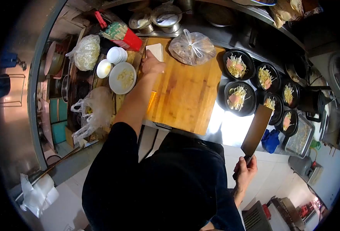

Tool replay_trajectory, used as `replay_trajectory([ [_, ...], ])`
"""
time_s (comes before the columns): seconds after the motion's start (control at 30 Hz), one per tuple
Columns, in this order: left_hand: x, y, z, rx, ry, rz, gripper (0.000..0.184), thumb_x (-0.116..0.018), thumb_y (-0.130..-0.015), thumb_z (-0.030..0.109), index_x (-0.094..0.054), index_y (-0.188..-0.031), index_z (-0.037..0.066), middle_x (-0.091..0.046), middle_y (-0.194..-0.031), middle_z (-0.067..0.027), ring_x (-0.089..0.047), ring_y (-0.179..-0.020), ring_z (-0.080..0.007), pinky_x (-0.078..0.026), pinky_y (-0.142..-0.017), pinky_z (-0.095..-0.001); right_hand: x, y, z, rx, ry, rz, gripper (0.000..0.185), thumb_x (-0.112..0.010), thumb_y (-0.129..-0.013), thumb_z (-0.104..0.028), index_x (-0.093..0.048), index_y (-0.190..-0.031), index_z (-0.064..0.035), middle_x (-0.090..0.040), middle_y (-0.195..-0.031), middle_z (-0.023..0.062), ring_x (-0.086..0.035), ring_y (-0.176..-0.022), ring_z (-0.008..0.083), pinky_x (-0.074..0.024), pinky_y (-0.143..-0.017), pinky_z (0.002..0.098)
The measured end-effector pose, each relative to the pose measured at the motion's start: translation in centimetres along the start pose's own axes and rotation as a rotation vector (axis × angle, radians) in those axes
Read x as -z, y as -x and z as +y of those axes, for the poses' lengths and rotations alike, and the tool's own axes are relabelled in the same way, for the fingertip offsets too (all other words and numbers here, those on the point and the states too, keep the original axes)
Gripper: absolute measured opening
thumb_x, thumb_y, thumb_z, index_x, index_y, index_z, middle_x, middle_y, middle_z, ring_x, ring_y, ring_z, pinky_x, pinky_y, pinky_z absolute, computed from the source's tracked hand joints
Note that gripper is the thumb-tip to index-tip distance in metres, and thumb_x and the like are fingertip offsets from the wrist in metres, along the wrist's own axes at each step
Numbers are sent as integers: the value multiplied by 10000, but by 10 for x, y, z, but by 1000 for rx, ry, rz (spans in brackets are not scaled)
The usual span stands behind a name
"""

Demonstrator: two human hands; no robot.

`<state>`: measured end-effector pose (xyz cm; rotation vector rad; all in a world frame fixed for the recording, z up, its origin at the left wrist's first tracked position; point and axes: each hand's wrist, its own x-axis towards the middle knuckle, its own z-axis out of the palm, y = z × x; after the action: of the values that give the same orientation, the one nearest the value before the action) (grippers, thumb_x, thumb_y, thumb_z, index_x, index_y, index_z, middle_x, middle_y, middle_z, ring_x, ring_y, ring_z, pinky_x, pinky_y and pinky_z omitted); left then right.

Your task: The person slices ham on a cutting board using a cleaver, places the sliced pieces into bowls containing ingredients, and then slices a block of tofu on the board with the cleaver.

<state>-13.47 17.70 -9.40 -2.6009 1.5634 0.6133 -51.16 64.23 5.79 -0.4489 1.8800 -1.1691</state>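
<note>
Item, head view: left hand (153,65) at the cutting board's (187,88) far left corner, fingers against a white block (155,51) lying there; whether they pinch it, cannot tell. Right hand (247,169) closed round the handle of a cleaver (257,129), blade raised, right of the board. One tied plastic bag (192,47), far edge, toward the right corner. Black bowls (248,107), six, filled, beyond the right edge.

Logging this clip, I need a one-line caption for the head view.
Left hand on a white block at the cutting board's edge; right hand holding a cleaver.
</note>
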Motion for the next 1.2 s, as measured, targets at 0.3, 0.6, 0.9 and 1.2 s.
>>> replay_trajectory([
  [0.3,35,82,-56,90,1258,-628,599,-839,-952,231,-569,-1471,100,-703,-1295,-122,-733,-1158,-312,-612,-954,-584,13,-30,4,45,-28,-124,337,-715,-1033,-55,-662,-1359,14,-609,-733,-7,-544,-518,80,-433,-475,255],
  [0.6,-21,252,-70,429,1599,-711,638,-820,-1004,348,-543,-1495,49,-657,-1382,-149,-660,-1310,-331,-531,-1119,-659,28,-53,0,85,33,-257,382,-718,-1034,-26,-658,-1409,12,-609,-757,-14,-541,-533,77,-437,-475,252],
  [0.9,-39,299,-73,489,1386,-530,767,-808,-1015,430,-461,-1577,39,-610,-1482,-222,-644,-1356,-372,-540,-1124,-665,37,-62,26,43,-9,-374,409,-729,-1018,-18,-661,-1421,-5,-617,-757,-15,-542,-536,77,-437,-480,253],
  [1.2,-52,281,-89,-10,613,-342,818,-816,-951,301,-427,-1640,93,-521,-1614,-229,-544,-1461,-459,-490,-1156,-653,40,-57,34,6,26,-360,500,-762,-1001,-42,-648,-1486,-12,-589,-749,-36,-539,-557,66,-455,-497,250],
])
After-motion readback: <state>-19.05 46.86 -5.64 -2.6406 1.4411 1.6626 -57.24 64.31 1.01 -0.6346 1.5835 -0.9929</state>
